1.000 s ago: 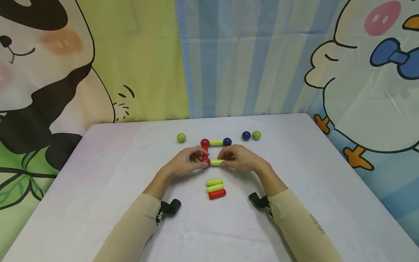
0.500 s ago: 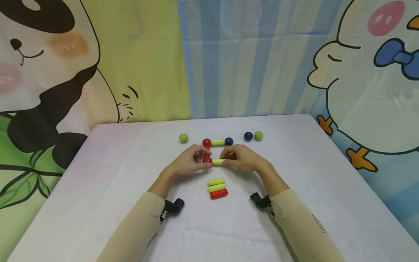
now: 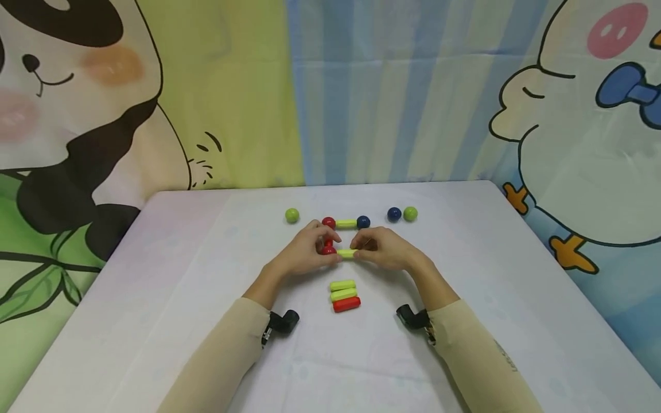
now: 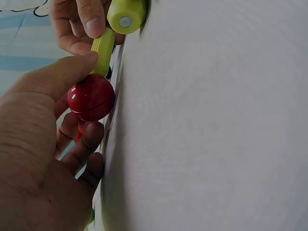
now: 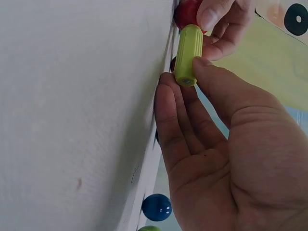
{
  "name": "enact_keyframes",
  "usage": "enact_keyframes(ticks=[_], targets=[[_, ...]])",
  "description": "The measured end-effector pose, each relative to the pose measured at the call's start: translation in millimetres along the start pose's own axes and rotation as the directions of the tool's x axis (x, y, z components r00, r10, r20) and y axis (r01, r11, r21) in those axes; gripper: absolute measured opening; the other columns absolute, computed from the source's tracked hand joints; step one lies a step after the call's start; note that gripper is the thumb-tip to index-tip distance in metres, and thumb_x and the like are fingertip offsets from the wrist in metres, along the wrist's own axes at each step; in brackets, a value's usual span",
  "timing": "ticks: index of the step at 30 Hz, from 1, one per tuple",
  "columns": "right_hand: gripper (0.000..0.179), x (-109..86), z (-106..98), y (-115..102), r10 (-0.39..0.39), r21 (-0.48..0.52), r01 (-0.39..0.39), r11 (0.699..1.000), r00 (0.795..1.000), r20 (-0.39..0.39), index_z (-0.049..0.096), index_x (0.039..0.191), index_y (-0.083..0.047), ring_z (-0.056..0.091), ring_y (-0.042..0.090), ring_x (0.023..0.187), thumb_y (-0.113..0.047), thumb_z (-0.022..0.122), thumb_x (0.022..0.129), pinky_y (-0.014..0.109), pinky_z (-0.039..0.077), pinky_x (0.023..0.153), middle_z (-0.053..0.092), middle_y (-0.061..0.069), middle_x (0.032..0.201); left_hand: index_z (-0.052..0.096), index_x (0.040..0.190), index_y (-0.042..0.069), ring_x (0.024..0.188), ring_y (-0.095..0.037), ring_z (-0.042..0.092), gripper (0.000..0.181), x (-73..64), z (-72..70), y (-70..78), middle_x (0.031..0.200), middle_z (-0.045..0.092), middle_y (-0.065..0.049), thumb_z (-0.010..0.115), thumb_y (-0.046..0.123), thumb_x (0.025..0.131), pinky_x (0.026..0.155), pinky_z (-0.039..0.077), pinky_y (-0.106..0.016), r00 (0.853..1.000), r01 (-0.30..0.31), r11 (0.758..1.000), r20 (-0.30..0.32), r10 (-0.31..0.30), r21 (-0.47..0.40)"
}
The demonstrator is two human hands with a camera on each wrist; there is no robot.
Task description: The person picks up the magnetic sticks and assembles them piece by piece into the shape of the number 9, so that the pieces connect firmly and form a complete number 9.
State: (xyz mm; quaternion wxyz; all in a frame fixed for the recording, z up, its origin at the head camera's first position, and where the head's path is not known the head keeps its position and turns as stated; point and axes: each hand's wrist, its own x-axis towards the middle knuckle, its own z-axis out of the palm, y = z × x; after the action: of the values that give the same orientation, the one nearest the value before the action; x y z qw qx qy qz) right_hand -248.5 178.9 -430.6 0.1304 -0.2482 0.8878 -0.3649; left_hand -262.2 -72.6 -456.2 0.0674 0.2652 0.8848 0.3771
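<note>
Over the last second, both hands have shifted slightly toward the far edge of the desk [image 3: 465,269]. The left hand [image 3: 302,255] and right hand [image 3: 384,249] now sit closer to the far row formed by the red ball [image 3: 328,222], the green rod [image 3: 345,223] and the blue ball [image 3: 363,222].

The near red ball [image 3: 328,250] and the near green rod [image 3: 346,253], held between the two grips, have moved the same way with the hands.

The gap between the hands and the three loose rods [image 3: 344,295] in front of them has widened a little. The left thumb now lies over the joint between the near red ball and the near green rod.
</note>
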Motion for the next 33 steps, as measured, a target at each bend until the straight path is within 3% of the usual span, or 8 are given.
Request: enact_keyframes(ticks=[5, 14, 22, 25, 28, 33], targets=[[0.014, -1.6, 0, 3, -0.004, 0.008, 0.004, 1.000, 1.000, -0.010, 0.070, 0.112, -0.015, 0.062, 0.018, 0.095, -0.015, 0.071, 0.097, 0.036, 0.050, 0.089, 0.070, 0.000, 0.105, 0.068, 0.116, 0.021, 0.092, -0.019, 0.051, 0.037, 2.1, 1.3, -0.5, 0.106, 0.049, -0.004, 0.085, 0.032, 0.085, 0.078, 0.046, -0.031, 1.000, -0.022, 1.000, -0.005, 0.022, -0.008], [0.011, -1.8, -2, 3, 0.005, 0.022, -0.005, 1.000, 1.000, -0.018, 0.070, 0.107, -0.016, 0.068, 0.017, 0.093, -0.015, 0.072, 0.097, 0.035, 0.052, 0.085, 0.069, 0.003, 0.107, 0.071, 0.107, 0.024, 0.097, -0.017, 0.052, 0.027, 2.3, 3.3, 12.0, 0.116, 0.045, 0.000, 0.083, 0.034, 0.086, 0.078, 0.045, -0.029, 0.997, -0.079, 0.982, 0.011, 0.078, 0.170], [0.011, -5.0, -5, -1, -0.003, 0.006, 0.003, 1.000, 0.999, -0.032, 0.069, 0.108, -0.014, 0.067, 0.019, 0.100, -0.015, 0.072, 0.097, 0.038, 0.055, 0.090, 0.068, 0.003, 0.108, 0.073, 0.103, 0.022, 0.098, -0.016, 0.050, 0.022, 8.4, 5.1, 12.6, 0.111, 0.049, 0.002, 0.083, 0.033, 0.087, 0.078, 0.044, -0.030, 0.996, -0.088, 0.980, -0.006, 0.091, 0.177], [0.012, -7.0, -6, -6, -0.049, -0.018, 0.048, 0.999, 0.997, -0.062, 0.069, 0.107, -0.011, 0.064, 0.020, 0.104, -0.014, 0.072, 0.096, 0.040, 0.056, 0.093, 0.067, 0.004, 0.108, 0.073, 0.103, 0.022, 0.101, -0.015, 0.051, 0.021, 9.4, 4.8, 11.1, 0.110, 0.051, 0.003, 0.082, 0.033, 0.087, 0.081, 0.046, -0.030, 0.996, -0.084, 0.984, -0.011, 0.087, 0.160], [0.012, -8.5, -6, -12, -0.116, -0.055, 0.112, 0.992, 0.990, -0.084, 0.070, 0.107, -0.010, 0.063, 0.019, 0.097, -0.013, 0.072, 0.096, 0.038, 0.056, 0.087, 0.067, 0.002, 0.103, 0.073, 0.103, 0.022, 0.104, -0.015, 0.051, 0.020, 8.8, 4.3, 9.1, 0.111, 0.051, 0.003, 0.081, 0.033, 0.088, 0.084, 0.047, -0.030, 0.998, -0.068, 0.987, -0.009, 0.070, 0.145], [0.011, -13.1, -3, -24, -0.189, -0.054, 0.187, 0.981, 0.981, -0.044, 0.071, 0.106, -0.012, 0.062, 0.013, 0.089, -0.013, 0.073, 0.095, 0.033, 0.056, 0.081, 0.067, -0.004, 0.094, 0.073, 0.104, 0.021, 0.107, -0.017, 0.053, 0.020, 7.3, 4.8, 6.8, 0.111, 0.052, 0.002, 0.082, 0.031, 0.088, 0.088, 0.048, -0.031, 0.998, -0.062, 0.991, -0.012, 0.064, 0.116]])
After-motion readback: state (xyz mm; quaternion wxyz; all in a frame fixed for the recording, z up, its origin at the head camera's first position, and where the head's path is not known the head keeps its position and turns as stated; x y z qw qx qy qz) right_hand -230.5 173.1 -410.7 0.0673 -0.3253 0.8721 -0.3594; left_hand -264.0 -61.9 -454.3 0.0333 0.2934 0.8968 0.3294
